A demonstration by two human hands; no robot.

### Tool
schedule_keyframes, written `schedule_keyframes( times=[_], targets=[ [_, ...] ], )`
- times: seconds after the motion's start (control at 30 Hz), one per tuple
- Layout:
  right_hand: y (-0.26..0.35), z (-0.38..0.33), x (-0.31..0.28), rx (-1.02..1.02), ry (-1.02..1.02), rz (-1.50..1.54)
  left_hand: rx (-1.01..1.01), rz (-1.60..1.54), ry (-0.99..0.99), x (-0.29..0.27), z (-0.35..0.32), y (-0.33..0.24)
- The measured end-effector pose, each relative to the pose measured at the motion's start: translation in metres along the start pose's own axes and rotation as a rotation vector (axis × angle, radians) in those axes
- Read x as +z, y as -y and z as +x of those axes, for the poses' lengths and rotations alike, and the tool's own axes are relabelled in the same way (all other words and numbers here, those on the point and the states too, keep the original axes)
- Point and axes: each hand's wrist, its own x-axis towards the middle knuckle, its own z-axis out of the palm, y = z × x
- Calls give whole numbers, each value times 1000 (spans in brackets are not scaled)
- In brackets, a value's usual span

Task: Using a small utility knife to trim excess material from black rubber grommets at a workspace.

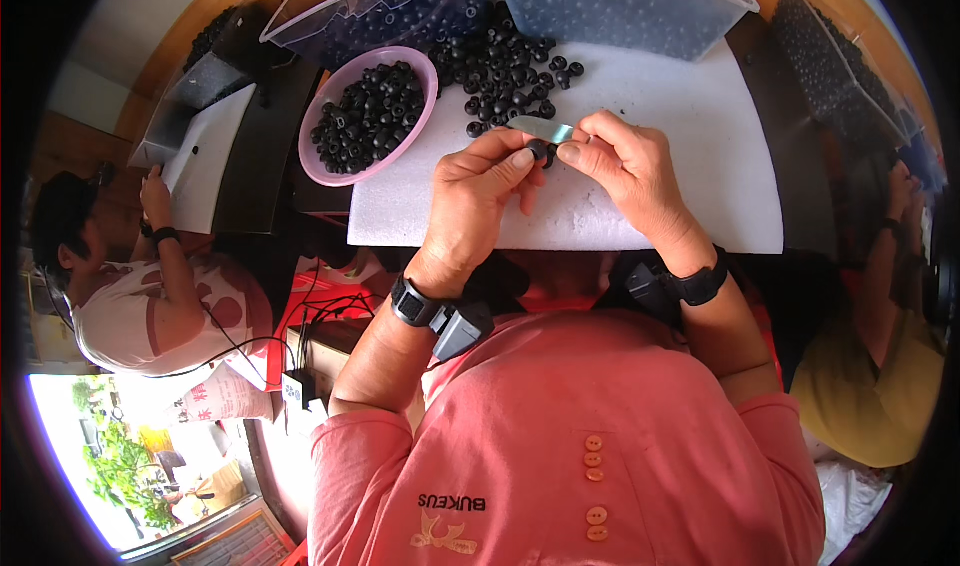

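Note:
Pinched between the thumb and fingers of my left hand (470, 191) is a small round black part (538, 150), with a dark opening like a ring or bead. My right hand (632, 171) grips a short knife, its handle mostly hidden by the fingers. The shiny blade (538, 127) points left, just above the black part; whether it touches cannot be made out. Both hands are close together over a white foam board (680, 191). Beyond them lies a loose pile of similar black parts (510, 71). A pink bowl (428, 116) full of them stands left of my left hand.
Two translucent plastic bins, one at the back left (370, 16) and one at the back right (630, 21), hold more black parts. One person (180, 301) works at the left, another (870, 396) at the right. Black cables (340, 306) hang at the lower left.

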Motion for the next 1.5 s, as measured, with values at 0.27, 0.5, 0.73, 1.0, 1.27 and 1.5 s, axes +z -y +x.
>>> schedule_keyframes(
  times=[0.27,0.5,0.73,1.0,1.27,1.5],
  targets=[
    [-1,-1,1,-16,24,-19,1,10,23,-1,2,2],
    [0,-1,1,-14,44,-26,-13,62,4,2,0,2],
    [-1,0,1,-56,56,-23,-11,73,-12,4,-2,3],
    [-2,1,0,-51,103,10,18,64,-58,8,-4,6],
    [-3,2,-4,4,170,92,53,49,-56,8,-5,11],
    [1,-1,-6,-81,259,169,33,-58,-46,12,2,4]
  ],
)
